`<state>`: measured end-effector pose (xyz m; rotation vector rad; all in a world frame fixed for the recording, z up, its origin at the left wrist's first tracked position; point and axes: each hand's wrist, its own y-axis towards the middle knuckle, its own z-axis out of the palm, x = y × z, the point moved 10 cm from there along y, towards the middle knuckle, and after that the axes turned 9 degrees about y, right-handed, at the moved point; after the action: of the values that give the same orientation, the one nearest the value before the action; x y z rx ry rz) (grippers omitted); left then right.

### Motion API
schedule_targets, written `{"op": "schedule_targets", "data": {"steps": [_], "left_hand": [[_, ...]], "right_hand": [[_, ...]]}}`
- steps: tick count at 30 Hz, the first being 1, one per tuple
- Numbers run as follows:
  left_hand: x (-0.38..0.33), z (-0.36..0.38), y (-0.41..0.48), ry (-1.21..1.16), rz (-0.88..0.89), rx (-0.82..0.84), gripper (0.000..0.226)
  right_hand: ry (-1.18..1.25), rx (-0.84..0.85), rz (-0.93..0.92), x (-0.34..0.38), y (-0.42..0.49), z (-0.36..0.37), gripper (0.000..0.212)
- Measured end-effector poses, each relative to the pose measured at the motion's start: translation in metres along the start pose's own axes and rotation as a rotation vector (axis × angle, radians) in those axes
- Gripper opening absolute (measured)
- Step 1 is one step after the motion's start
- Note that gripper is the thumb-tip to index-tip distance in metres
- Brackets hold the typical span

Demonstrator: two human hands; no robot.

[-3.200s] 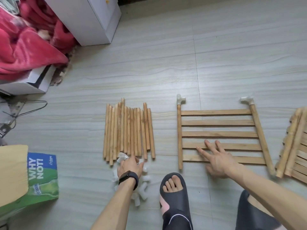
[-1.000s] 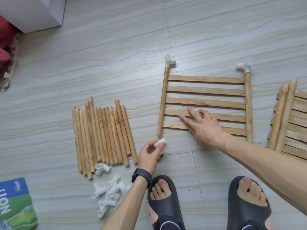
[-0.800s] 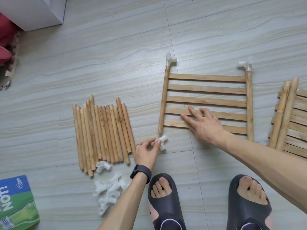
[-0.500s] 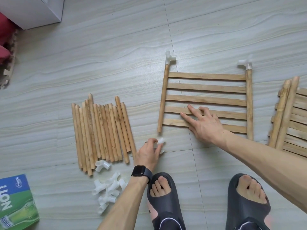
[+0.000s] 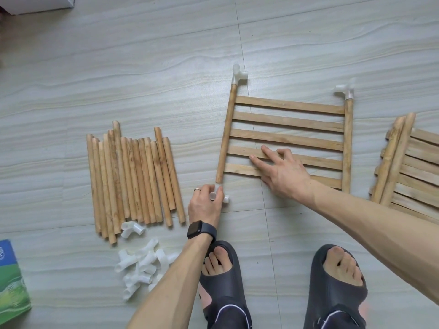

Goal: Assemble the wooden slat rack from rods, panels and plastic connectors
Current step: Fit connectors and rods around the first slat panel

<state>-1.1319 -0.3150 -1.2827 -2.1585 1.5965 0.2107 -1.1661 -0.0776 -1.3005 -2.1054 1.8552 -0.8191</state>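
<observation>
Left hand (image 5: 205, 207) pinches a white connector (image 5: 225, 199) at the near-left corner of the slat panel (image 5: 289, 121). Right hand (image 5: 285, 173) presses flat on its slats, fingers spread. Green carton (image 5: 11, 281): contents hidden.

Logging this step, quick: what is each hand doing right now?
Left hand: pinching a white plastic connector.
Right hand: open, pressing flat on the slat panel.

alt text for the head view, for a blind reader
A person's left hand pinches a white plastic connector just below the bare near end of a wooden slat panel on the floor, while the right hand lies flat on its slats. Loose rods and spare connectors lie to the left.
</observation>
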Motion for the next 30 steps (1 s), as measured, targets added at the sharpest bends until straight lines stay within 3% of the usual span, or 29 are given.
{"op": "schedule_targets", "data": {"steps": [5,11,17,21,24,27,30], "left_hand": [[-0.003,-0.002,-0.002,-0.058,-0.003,-0.046,0.023],[-0.015,-0.018,0.001,-0.124,0.038,-0.125,0.013],[-0.021,-0.01,0.02,0.12,0.138,0.01,0.024],[0.001,-0.012,0.001,0.004,0.052,-0.049,0.026],[0.019,-0.007,-0.019,0.031,0.053,-0.006,0.046],[0.021,0.009,-0.037,0.208,0.083,0.129,0.063],[0.013,0.016,-0.039,0.278,0.057,0.181,0.048]], "right_hand": [[-0.055,0.035,-0.06,0.008,0.003,0.0,0.052],[-0.088,0.043,-0.052,0.011,0.0,0.0,0.055],[-0.088,0.053,-0.046,0.011,-0.003,0.0,0.055],[-0.077,0.044,-0.048,0.009,-0.003,0.0,0.053],[-0.075,0.027,-0.043,0.006,-0.002,0.001,0.053],[-0.074,0.017,-0.04,0.004,-0.002,0.001,0.054],[-0.06,0.019,-0.038,0.005,-0.002,0.002,0.051]]}}
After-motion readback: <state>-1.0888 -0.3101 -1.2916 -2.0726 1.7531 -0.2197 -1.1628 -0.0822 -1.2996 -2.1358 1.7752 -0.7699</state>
